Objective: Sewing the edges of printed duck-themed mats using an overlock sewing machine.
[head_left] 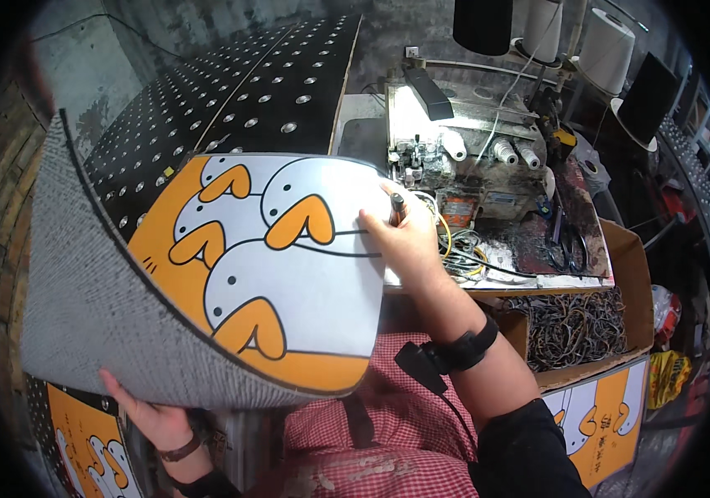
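A floor mat (305,307) with white cartoon ducks on orange hangs before me, curled so that its grey ribbed backing (106,307) shows at the left. My right hand (409,245) grips its right edge, thumb on the printed face. A short dark cylindrical thing (396,207) sticks up by these fingers; its kind does not show. Low at the left, my left hand (151,419) holds the mat's lower edge against the grey backing, its fingertips partly hidden. Just beyond my right hand stands an overlock sewing machine (479,133), its lamp lit.
A black table with shiny studs (247,91) fills the far left. Thread cones (608,50) stand behind the machine. Scissors (570,249) and coiled cables (463,253) lie on its table. To the right, a cardboard box (629,274) holds dark trimmings (575,328). Another duck mat (604,419) hangs below.
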Demonstrator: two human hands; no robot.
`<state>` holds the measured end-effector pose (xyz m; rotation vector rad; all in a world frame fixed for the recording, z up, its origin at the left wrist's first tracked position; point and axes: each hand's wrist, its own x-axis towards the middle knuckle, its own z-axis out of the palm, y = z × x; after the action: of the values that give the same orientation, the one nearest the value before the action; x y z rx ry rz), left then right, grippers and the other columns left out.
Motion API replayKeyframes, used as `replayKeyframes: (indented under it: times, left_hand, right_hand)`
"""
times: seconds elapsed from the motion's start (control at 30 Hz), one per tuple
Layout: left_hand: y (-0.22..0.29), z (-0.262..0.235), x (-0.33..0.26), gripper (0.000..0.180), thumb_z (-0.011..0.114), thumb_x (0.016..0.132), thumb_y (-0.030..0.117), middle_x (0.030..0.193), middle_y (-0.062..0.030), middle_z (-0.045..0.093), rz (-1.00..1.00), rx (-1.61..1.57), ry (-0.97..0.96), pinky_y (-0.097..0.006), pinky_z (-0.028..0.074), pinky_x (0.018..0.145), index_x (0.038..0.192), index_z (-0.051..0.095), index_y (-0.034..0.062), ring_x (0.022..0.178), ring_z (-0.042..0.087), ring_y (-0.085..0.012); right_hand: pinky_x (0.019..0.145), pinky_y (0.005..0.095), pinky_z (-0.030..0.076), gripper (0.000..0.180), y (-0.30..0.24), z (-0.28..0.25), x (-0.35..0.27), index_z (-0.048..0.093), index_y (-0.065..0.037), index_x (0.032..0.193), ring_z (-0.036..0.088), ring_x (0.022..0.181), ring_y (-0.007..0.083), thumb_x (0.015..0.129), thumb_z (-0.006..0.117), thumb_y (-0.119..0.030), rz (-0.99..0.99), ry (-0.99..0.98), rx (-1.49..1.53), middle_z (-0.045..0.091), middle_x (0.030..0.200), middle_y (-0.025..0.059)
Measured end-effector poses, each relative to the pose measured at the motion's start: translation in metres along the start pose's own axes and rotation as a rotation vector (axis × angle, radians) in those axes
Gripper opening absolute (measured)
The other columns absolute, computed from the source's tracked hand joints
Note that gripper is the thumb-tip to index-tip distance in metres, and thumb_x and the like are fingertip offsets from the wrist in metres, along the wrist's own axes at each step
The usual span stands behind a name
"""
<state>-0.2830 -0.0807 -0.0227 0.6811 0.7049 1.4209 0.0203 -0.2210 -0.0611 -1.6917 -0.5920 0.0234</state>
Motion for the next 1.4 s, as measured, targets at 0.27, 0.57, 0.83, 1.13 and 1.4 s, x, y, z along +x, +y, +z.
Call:
replayKeyframes:
  times: [0.27,0.57,0.83,1.13,1.4]
  left_hand:
    - [0.027,-0.032,-0.024,0.064,0.053,0.082,0.045,0.132,-0.0096,0.032,-0.007,0.026,-0.02,-0.04,0.032,0.098,0.13,0.03,0.0081,0.119,0.033,-0.0248]
    - [0.016,-0.033,-0.044,0.064,0.055,0.082,0.043,0.131,-0.0081,0.037,-0.194,-0.235,-0.108,-0.036,0.032,0.099,0.129,0.033,0.006,0.117,0.037,-0.0221]
    - [-0.031,0.001,-0.026,0.072,0.054,0.08,0.051,0.134,-0.0075,0.032,-0.103,0.022,-0.109,-0.037,0.026,0.102,0.131,0.03,0.0063,0.121,0.032,-0.0253]
    - [0.0,-0.022,-0.024,0.071,0.043,0.081,0.057,0.136,-0.0079,0.031,-0.061,-0.025,-0.74,-0.039,0.024,0.101,0.131,0.031,0.0087,0.123,0.03,-0.026]
    - [0.039,-0.066,0.027,0.049,0.041,0.088,0.037,0.121,-0.0136,0.048,-0.257,-0.234,-0.639,-0.038,0.035,0.095,0.12,0.043,0.0001,0.111,0.046,-0.0259]
  right_hand:
    - [0.064,0.0203,0.043,0.049,-0.012,-0.01,-0.026,0.049,0.008,0.114,0.05,0.064,0.0062,0.07,0.061,-0.008,0.121,-0.084,-0.096,0.06,0.082,0.0066]
    - [0.069,0.0242,0.044,0.044,0.013,-0.015,-0.023,0.052,0.007,0.112,0.056,0.071,0.0124,0.071,0.058,-0.008,0.102,-0.012,-0.007,0.062,0.088,0.0161]
    - [0.057,0.0247,0.045,0.042,0.022,-0.02,-0.072,0.055,0.001,0.112,0.054,0.057,0.0102,0.072,0.061,-0.013,-0.171,0.043,-0.1,0.061,0.07,0.0127]
    - [0.053,0.0236,0.045,0.032,0.012,-0.026,-0.066,0.058,0.004,0.104,0.056,0.054,0.0105,0.074,0.058,-0.008,-0.031,0.035,-0.047,0.061,0.065,0.0126]
    - [0.055,0.0244,0.047,0.028,0.028,-0.023,-0.033,0.059,0.006,0.101,0.059,0.057,0.0115,0.077,0.055,-0.009,-0.018,0.068,-0.021,0.063,0.072,0.0176]
